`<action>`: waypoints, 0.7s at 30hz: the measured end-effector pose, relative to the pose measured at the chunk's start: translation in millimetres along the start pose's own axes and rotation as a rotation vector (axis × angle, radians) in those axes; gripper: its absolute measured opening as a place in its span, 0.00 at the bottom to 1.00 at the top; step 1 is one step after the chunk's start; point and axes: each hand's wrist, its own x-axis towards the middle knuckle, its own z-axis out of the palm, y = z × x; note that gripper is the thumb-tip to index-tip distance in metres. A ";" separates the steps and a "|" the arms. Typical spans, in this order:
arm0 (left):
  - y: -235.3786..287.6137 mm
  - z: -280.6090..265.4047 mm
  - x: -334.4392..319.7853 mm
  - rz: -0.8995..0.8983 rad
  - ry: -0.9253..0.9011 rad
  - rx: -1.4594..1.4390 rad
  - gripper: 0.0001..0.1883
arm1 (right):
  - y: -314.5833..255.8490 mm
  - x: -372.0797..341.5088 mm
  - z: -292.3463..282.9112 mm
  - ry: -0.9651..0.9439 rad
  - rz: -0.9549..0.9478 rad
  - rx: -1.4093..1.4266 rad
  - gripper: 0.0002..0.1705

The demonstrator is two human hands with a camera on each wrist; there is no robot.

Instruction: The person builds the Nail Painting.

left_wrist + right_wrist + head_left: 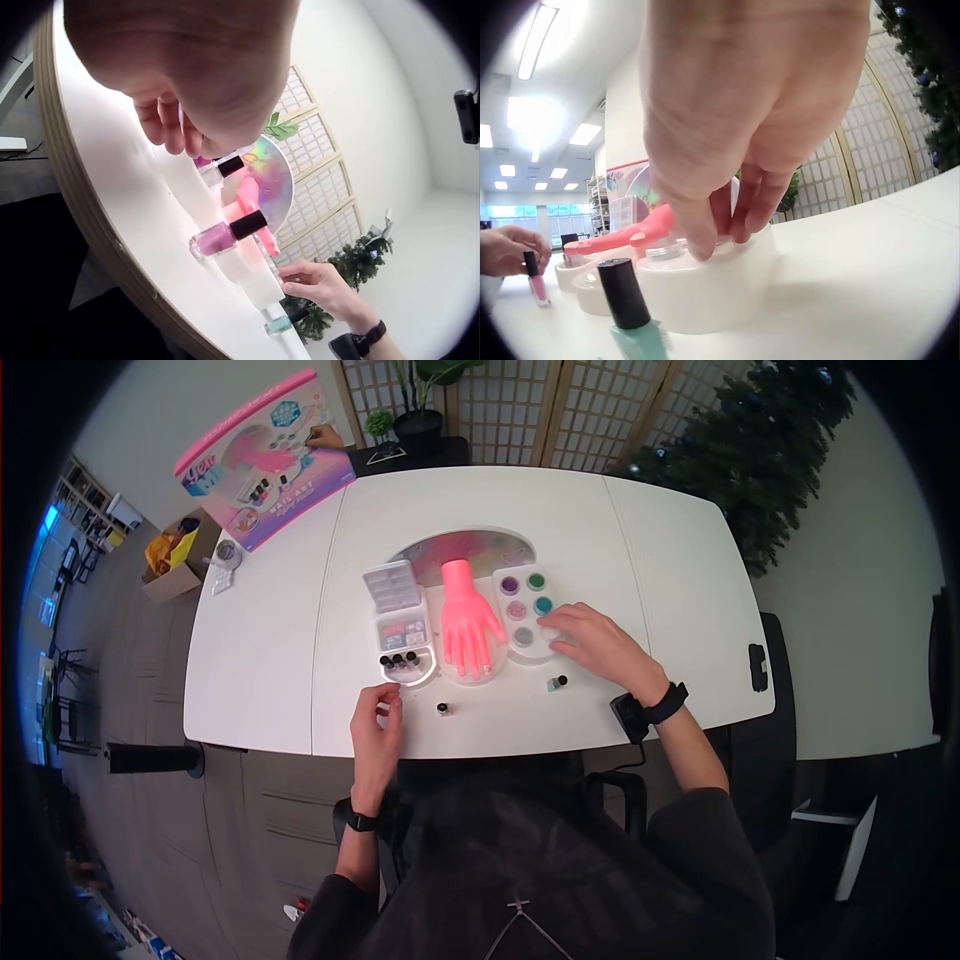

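My right hand point(603, 647) reaches over the white holder point(532, 656) of small pots. Thumb and fingers pinch a small pot at the holder's right side, mostly hidden under the fingertips. Purple, green, pink, teal and silver-grey pots show around them. Beside the holder, a bright pink model hand point(463, 610) lies palm down, fingers toward me. At the near end of the left-hand white tray, my left hand point(375, 732) has its fingers loosely curled, with nothing visible in them. A pink nail polish bottle point(217, 239) stands between my hands, and a teal nail polish bottle point(639, 337) stands near my right hand.
Several black-capped bottles point(399, 660) stand in the left tray, below its raised clear lid point(392, 586). A shiny curved panel point(420, 564) rises behind the model hand. The large nail art box point(265, 465) stands at the back left. A tape roll point(228, 552) sits at the left edge.
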 end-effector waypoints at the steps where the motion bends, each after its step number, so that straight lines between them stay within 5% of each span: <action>1: 0.0 -1.7 1.4 0.002 0.009 -0.004 0.09 | -1.0 -5.0 -7.2 0.015 0.012 -0.009 0.18; 4: -7.2 -14.4 2.5 -0.016 0.030 -0.003 0.09 | 5.1 -27.7 -32.9 0.190 0.178 0.174 0.21; 8: -31.3 -34.4 8.3 -0.057 0.069 0.006 0.11 | 80.1 -108.8 -78.3 0.464 0.610 -0.132 0.23; 12: -49.8 -59.5 23.3 -0.041 0.106 0.011 0.12 | 190.5 -226.9 -96.0 0.544 1.071 -0.569 0.36; 15: -54.9 -82.6 38.9 -0.039 0.140 0.001 0.13 | 220.3 -287.4 -104.7 0.451 1.413 -0.496 0.48; 21: -30.7 -101.7 57.8 0.045 0.134 0.067 0.12 | 245.6 -321.1 -102.2 0.310 1.398 -0.446 0.42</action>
